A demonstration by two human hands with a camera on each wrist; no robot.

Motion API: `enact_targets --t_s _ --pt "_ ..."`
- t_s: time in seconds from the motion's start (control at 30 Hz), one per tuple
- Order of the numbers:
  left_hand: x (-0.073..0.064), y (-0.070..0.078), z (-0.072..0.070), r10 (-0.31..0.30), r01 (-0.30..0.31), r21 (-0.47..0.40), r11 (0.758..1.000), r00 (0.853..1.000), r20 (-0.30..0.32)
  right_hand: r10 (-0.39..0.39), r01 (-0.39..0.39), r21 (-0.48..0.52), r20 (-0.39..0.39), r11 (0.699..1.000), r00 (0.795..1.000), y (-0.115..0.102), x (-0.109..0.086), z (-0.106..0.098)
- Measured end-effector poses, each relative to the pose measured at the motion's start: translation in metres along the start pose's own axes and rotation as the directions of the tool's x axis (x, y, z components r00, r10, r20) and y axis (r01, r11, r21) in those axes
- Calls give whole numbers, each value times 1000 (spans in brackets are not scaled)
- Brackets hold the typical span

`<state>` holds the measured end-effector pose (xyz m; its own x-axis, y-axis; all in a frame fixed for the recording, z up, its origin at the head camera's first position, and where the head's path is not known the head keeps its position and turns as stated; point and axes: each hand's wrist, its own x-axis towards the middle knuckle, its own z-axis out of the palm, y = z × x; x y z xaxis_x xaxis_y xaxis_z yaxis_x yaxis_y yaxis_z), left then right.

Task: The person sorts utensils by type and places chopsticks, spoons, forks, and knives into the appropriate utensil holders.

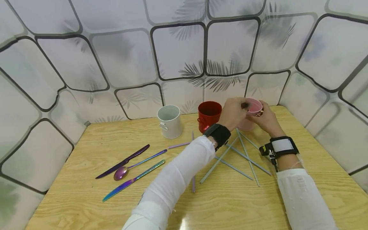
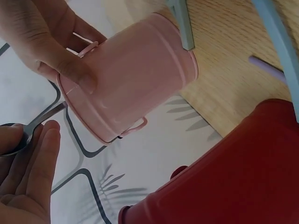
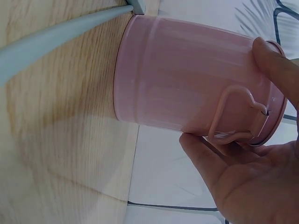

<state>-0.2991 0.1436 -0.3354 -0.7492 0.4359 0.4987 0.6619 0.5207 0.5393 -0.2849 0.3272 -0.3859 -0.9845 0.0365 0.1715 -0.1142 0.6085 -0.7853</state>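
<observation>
In the head view my left hand [image 1: 234,112] is over the mouth of a small pink bucket [image 1: 246,124] at the back right. My left thumb and fingers pinch a dark shiny spoon [image 2: 27,136] by its bowl, and the handle reaches in at the bucket's rim. My right hand [image 1: 268,119] grips the bucket near its rim, thumb on one side and fingers by the wire handle [image 3: 233,114]. The bucket stands upright on the table, its inside mostly hidden by my left hand. Pale green sticks [image 3: 70,37] lie close to its base.
A red bucket [image 1: 207,115] and a white bucket [image 1: 170,123] stand left of the pink one. Several pale sticks [image 1: 244,156] lie crossed in front. Two knives [image 1: 123,162] [image 1: 120,188] and a purple spoon [image 1: 122,172] lie at left. A patterned cloth [image 1: 178,51] encloses the table.
</observation>
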Motion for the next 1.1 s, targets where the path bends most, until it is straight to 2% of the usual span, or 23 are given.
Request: enact_targets --t_s 0.2,0.47,0.6,0.87,1.1 --pt "-3 -4 3 50 -52 64 997 998 38 -1 1 -11 -8 1000 1000 -1 -1 0" --pt "-10 -6 2 61 -64 51 997 996 67 1 -1 -24 -5 1000 1000 0 1 -1" --pt "-13 -5 0 86 -90 53 995 994 73 11 -11 -22 2 1000 1000 0 0 -1" --pt "-18 -3 -7 125 -129 53 990 989 74 6 -6 18 7 1000 1000 -1 0 -2" --pt "-27 4 -21 139 -141 17 990 985 98 -65 66 19 -36 998 997 4 -2 0"
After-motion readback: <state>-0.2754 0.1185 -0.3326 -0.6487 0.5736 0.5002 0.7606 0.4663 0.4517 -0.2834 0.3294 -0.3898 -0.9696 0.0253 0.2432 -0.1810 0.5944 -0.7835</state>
